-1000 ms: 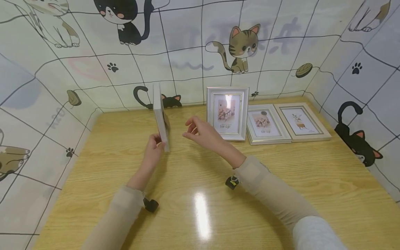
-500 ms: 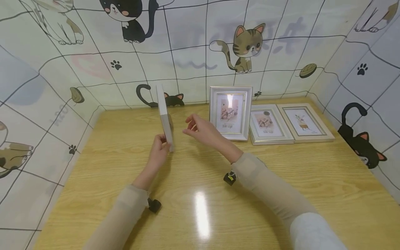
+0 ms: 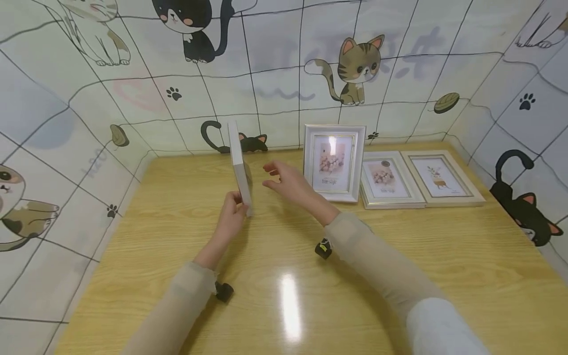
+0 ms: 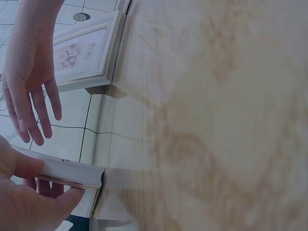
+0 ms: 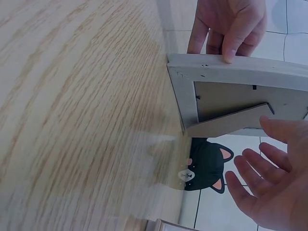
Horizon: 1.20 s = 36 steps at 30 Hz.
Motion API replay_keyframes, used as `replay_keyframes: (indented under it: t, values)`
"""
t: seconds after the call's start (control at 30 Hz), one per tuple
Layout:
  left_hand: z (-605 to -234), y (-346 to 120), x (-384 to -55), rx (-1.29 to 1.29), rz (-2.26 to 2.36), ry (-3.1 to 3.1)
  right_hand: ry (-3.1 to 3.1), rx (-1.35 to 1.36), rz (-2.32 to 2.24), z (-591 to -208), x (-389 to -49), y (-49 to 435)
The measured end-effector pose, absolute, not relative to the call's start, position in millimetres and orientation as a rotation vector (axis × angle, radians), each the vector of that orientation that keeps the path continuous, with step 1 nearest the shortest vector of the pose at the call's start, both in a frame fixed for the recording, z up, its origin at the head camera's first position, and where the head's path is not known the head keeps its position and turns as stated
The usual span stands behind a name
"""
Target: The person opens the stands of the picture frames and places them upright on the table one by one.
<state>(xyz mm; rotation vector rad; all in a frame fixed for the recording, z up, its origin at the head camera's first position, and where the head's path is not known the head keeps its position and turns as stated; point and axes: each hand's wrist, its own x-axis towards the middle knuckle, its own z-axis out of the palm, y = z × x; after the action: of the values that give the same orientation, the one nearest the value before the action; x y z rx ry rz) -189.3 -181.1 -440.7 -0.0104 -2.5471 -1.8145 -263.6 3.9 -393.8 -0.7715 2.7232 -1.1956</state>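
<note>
A white picture frame [image 3: 241,172] stands upright on the table, seen nearly edge-on in the head view. My left hand [image 3: 231,215] pinches its near side edge low down, thumb on one face and fingers on the other. In the right wrist view the back of the frame shows, with its stand leg [image 5: 231,120] angled out and the foot at the tabletop. My right hand [image 3: 290,185] hovers to the right of the frame's back, palm toward it, fingers spread loosely and holding nothing. Its thumb [image 5: 276,127] overlaps the upper end of the leg in the right wrist view.
Right of my right hand a silver-white picture frame [image 3: 335,195] stands upright, facing me. Beside it lie another silver-white frame [image 3: 395,203] and a cream frame [image 3: 457,201], both face up. A cat-patterned wall covering [image 3: 275,108] borders the wooden table [image 3: 355,305].
The head view has shifted, so everything sits further right in it. My right hand has come slightly closer to the held picture frame. The left hand keeps its grip.
</note>
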Motion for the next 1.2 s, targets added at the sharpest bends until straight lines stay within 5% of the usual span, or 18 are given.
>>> replay_keyframes:
  t: [1.2]
  values:
    - [-441.9, -187.3, -191.2, -0.062, -1.778, -2.610, 2.888, -0.991, -1.018, -402.0, -284.9, -45.2]
